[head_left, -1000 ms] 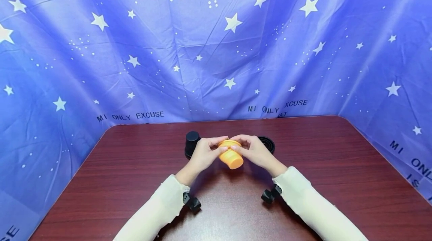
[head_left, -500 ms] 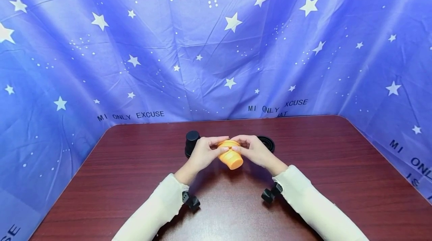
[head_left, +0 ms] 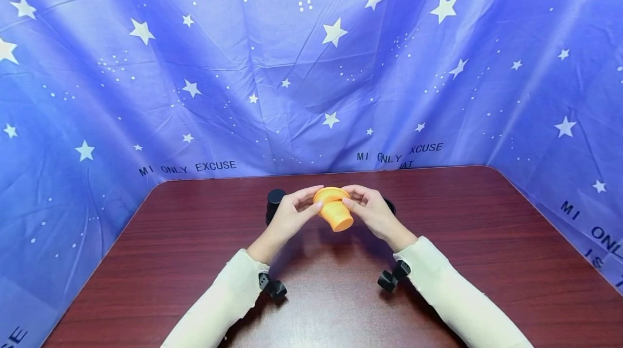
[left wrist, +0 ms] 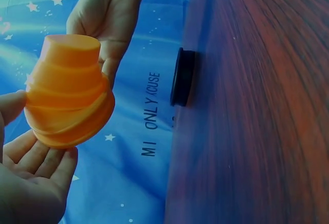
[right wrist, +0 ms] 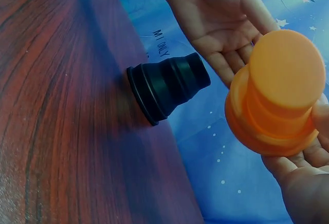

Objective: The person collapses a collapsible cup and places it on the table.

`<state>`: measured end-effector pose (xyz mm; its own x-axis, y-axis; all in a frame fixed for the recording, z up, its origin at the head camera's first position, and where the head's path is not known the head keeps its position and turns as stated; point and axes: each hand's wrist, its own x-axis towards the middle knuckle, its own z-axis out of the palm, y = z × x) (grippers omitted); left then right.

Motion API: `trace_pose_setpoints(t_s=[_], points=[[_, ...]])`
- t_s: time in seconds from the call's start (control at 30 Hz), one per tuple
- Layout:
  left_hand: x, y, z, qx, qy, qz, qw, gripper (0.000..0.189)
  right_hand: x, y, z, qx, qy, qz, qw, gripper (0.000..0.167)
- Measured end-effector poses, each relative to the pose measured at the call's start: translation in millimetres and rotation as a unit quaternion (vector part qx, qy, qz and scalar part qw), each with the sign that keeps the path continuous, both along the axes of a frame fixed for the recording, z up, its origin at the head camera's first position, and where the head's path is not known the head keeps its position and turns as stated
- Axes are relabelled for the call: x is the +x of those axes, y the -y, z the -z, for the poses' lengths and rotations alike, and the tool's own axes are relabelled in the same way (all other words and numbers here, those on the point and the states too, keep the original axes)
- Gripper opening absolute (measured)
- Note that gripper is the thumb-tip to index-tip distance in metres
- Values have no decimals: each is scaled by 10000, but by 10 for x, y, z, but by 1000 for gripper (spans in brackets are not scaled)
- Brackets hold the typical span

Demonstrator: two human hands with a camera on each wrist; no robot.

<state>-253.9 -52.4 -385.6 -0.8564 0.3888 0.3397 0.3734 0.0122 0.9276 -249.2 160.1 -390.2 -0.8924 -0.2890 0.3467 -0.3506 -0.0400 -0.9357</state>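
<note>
Both hands hold an orange collapsible cup (head_left: 337, 215) off the table, its small round base tilted toward the head camera. My left hand (head_left: 290, 214) pinches the wide rim from the left, its thumb on the near side. On the opposite side, my right hand (head_left: 372, 211) grips the rim between thumb and fingers. In the left wrist view the stepped wall of the cup (left wrist: 67, 88) looks uneven, with a slanting fold near the rim. The right wrist view shows the base of the cup (right wrist: 288, 70) face on. The inside of the cup is hidden.
Behind my left hand a black collapsible cup (right wrist: 167, 85) stands extended, wide end down, on the dark red wooden table (head_left: 160, 261). A flat black ring-like piece (left wrist: 183, 77) lies behind my right hand, mostly hidden in the head view. A blue starry curtain (head_left: 292, 66) surrounds the table.
Both hands have raised the orange cup slightly and moved it away from the body. My left thumb has shifted outward along the rim, and more of the cup's wall shows between the thumbs.
</note>
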Motion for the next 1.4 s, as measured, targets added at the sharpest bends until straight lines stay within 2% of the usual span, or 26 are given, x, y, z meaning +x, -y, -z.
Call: trace_pose_setpoints(t_s=[0.2,0.43,0.53,0.7,0.93,0.97,1.2,1.4], points=[[-10,-25,-5,-49,-63,-227,9997,38,-6,-1,11,-51,8,9,10000,29],[156,-53,-223,-199,-96,-476,9986,35,-8,-6,25,-14,-91,48,9999,29],[188,-59,-247,-131,-151,-516,9985,34,-7,-4,26,64,-115,87,9999,28],[187,-50,-239,-156,-83,-563,9983,34,-1,-18,14,587,-177,278,9977,28],[198,-36,-248,-523,-198,-631,9964,35,18,-12,9,1236,-428,351,9908,29],[196,-39,-243,-586,-200,-628,9961,35,24,-3,10,1275,-466,341,9902,29],[8,-63,63,-841,-472,-629,9934,35,95,85,-41,1526,-577,344,9860,25],[6,-72,58,-885,-428,-661,9930,36,58,78,20,1748,-894,378,9798,20]])
